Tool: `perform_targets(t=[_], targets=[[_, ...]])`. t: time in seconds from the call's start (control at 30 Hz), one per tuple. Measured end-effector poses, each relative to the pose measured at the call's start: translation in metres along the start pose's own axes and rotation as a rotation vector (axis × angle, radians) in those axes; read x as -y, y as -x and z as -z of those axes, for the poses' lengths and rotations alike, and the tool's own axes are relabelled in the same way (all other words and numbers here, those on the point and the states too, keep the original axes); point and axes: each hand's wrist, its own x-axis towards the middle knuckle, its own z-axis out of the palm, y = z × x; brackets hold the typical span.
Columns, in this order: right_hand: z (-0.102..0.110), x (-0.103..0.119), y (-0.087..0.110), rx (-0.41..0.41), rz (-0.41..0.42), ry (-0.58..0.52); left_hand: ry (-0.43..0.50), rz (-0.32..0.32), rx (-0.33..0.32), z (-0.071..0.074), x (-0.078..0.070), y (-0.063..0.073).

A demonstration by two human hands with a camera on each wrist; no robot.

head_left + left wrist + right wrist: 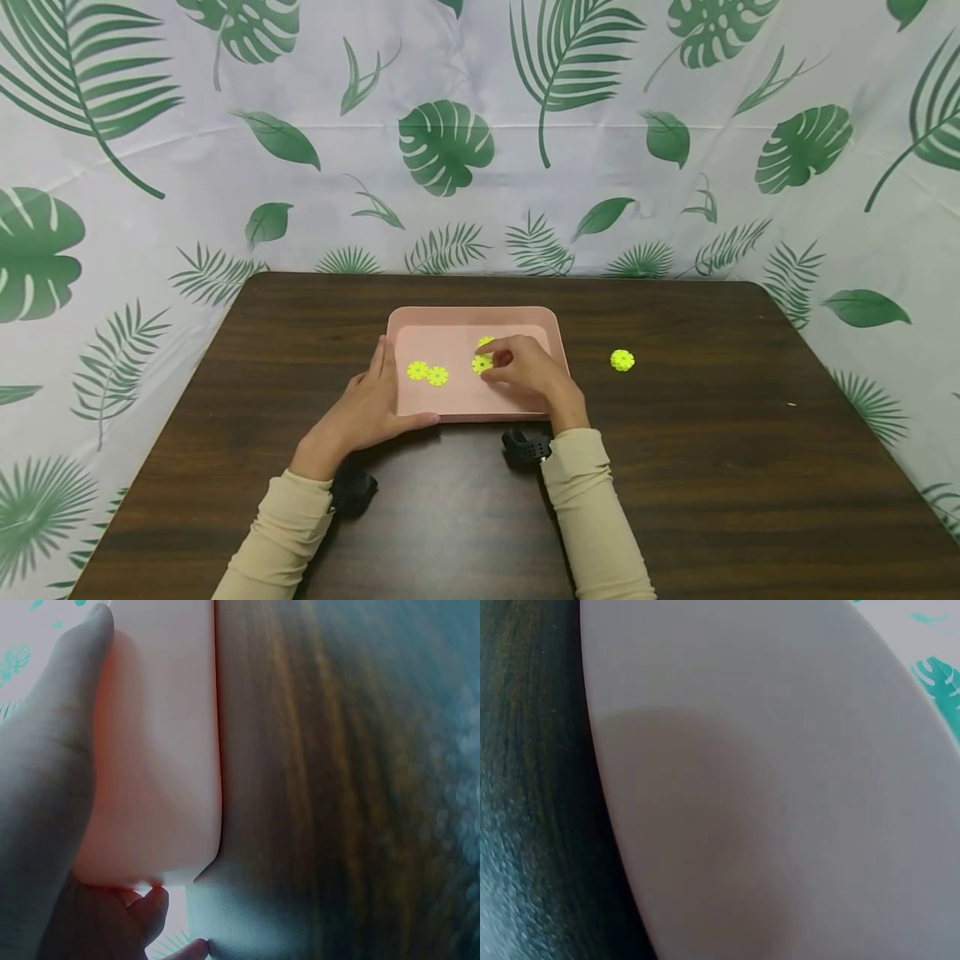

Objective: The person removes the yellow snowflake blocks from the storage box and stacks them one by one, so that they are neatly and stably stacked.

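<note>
One disc [480, 364] seemingly pinched in right hand [529, 367]; left hand [365, 407], fingers straight, steadies tray [468, 402] at 9 o'clock. Best keep tray still, disc flat.

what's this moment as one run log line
left hand: touching tray | right hand: at yellow disc, grip unclear | table: another disc right of tray

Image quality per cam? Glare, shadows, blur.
Head: pale glare low on the table, otherwise fairly crisp. Left wrist: left hand dark, pink tray softly shadowed, table blurred toward the right. Right wrist: dim, soft, broad shadow across the pink tray.
</note>
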Motion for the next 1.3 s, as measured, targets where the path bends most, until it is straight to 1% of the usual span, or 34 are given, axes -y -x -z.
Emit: perform_targets(t=[0.1,0.2,0.4,0.7,0.9,1.1,1.2,1.3], targets=[[0.001,0.001,0.0,0.006,-0.003,0.006,-0.002,0.003,0.002,0.0,0.0,-0.001],[0.002,0.001,0.001,0.009,-0.017,-0.006,-0.004,0.003,0.005,0.001,-0.001,-0.001],[0.004,0.001,0.002,0.019,-0.02,-0.024,-0.007,0.006,0.009,0.001,-0.001,-0.002],[0.003,0.001,0.001,0.027,-0.014,-0.012,-0.017,-0.005,-0.008,0.001,-0.001,-0.001],[0.004,0.0,0.002,-0.018,0.005,0.008,-0.019,-0.003,-0.007,0.0,-0.001,0.0],[0.015,0.0,0.005,-0.073,0.065,0.051,-0.021,-0.005,-0.01,-0.001,0.0,0.0],[0.021,-0.001,0.009,-0.081,0.092,0.034,-0.02,-0.009,-0.014,-0.002,-0.001,0.001],[0.026,-0.003,0.013,-0.093,0.087,-0.013,-0.024,-0.012,-0.018,-0.002,-0.001,0.001]])
